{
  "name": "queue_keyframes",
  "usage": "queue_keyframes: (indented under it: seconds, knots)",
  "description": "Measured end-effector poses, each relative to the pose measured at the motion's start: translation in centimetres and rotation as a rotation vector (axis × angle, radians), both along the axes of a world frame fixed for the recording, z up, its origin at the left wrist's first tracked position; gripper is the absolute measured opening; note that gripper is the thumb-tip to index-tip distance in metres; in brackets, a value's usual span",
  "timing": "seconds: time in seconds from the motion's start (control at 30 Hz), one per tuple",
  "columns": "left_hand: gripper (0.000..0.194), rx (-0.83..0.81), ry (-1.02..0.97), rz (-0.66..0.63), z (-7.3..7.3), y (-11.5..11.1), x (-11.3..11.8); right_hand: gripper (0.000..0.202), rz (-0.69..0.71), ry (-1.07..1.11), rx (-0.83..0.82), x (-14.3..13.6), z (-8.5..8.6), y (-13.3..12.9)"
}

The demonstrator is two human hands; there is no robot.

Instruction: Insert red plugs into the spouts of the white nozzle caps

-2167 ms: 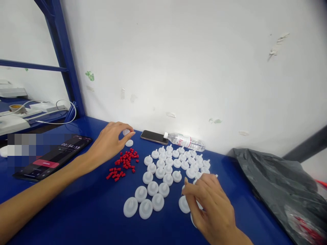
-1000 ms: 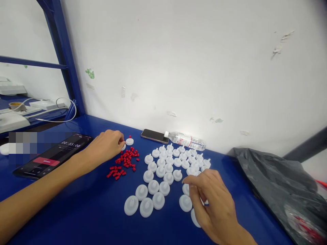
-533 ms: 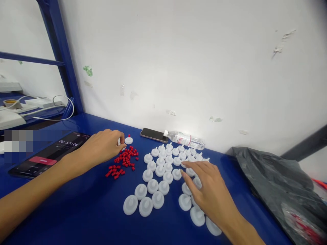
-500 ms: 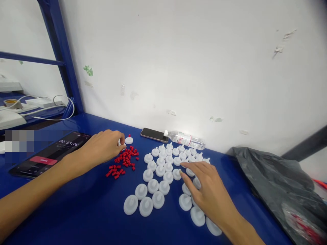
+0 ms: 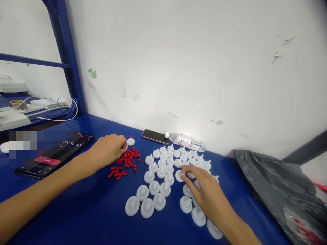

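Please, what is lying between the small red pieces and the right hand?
In the head view, white discs with stems lie between the red pieces and the right hand, after a strip of blue tabletop.

The left hand [image 5: 112,149] is bare, slim in outline, with a smooth back and rounded knuckles. It joins a narrow wrist [image 5: 88,164]. The left forearm [image 5: 48,189], bare throughout its visible length, is long, slender and smooth-surfaced, widening gradually toward the edge of view. The right hand [image 5: 204,185] is likewise bare, with slender fingers [image 5: 191,168] tapering toward the tips. The visible section of the right forearm [image 5: 242,231] is bare, smooth and evenly rounded. Fingernail detail is too small to read.
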State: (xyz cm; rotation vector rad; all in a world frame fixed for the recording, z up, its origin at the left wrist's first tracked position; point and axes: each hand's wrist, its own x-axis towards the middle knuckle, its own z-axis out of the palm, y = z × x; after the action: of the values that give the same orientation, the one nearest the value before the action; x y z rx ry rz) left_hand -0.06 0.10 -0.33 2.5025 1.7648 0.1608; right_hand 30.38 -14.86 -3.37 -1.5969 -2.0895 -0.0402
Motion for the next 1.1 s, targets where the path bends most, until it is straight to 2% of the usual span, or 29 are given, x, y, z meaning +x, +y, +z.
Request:
queue_keyframes:
  seconds: [0.1, 0.17, 0.23, 0.3, 0.4, 0.47, 0.57, 0.73, 0.83, 0.93, 1.0, 1.1]
  knots:
    - [0.024, 0.101, -0.169, -0.048, 0.9, -0.7, 0.7, 0.008, -0.002, 0.069, -0.015, -0.4, 0.3, -0.3]
    - [0.026, 0.226, -0.364, -0.142, 1.2, -1.6, 1.4, 0.008, 0.027, 0.073, 0.021, -0.7, 0.5, -0.5]
    - [0.024, 0.357, -0.514, -0.295, 1.0, -2.9, 2.3, 0.009, 0.076, 0.062, 0.069, -1.1, 0.7, -0.7]
    - [0.021, 0.427, -0.579, -0.503, 0.2, -4.4, 3.2, 0.012, 0.123, 0.057, 0.104, -1.5, 0.6, -0.8]
    - [0.018, 0.431, -0.552, -0.856, -1.2, -6.7, 4.3, 0.016, 0.183, 0.072, 0.129, -2.1, 0.5, -1.1]
    - [0.020, 0.435, -0.496, -0.968, -1.9, -7.8, 4.7, 0.018, 0.238, 0.082, 0.158, -2.5, 0.4, -1.3]
    - [0.022, 0.455, -0.480, -1.001, -2.4, -8.7, 5.0, 0.020, 0.298, 0.084, 0.235, -3.0, 0.3, -1.6]
    - [0.020, 0.439, -0.507, -0.985, -2.7, -8.8, 5.1, 0.019, 0.308, 0.063, 0.304, -3.3, 0.4, -1.6]
    - [0.014, 0.342, -0.576, -0.967, -2.8, -8.9, 5.4, 0.016, 0.332, 0.050, 0.357, -3.2, 0.4, -1.5]
    - [0.012, 0.168, -0.756, -0.884, -2.7, -9.1, 5.7, 0.017, 0.360, 0.016, 0.414, -3.1, 0.7, -1.6]
    - [0.027, 0.043, -0.873, -0.819, -2.4, -9.2, 5.8, 0.018, 0.381, -0.015, 0.451, -3.1, 1.0, -1.7]
    - [0.063, -0.096, -0.968, -0.761, -1.7, -9.3, 5.7, 0.017, 0.398, -0.053, 0.554, -3.0, 1.4, -2.0]
